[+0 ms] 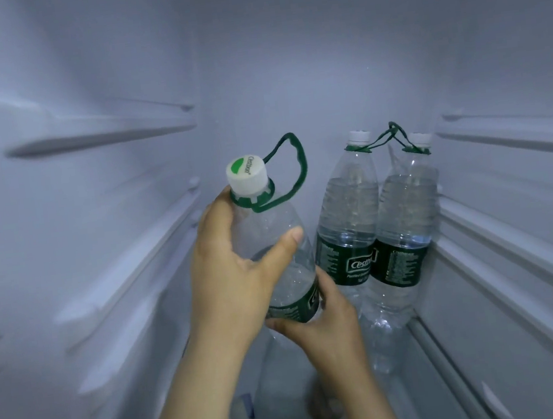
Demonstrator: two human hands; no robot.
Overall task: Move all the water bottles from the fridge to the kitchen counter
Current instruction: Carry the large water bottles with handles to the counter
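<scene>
Inside fridge; left hand wraps the shoulder of held bottle just under its white cap, thumb across the front; right hand grips the same bottle lower down, at the green label; bottle tilted, cap toward upper left, green carry loop sticking up behind; it sits above the shelf, front-centre; second bottle and third bottle stand upright at back right, touching each other, third just beside the right wall rails.
</scene>
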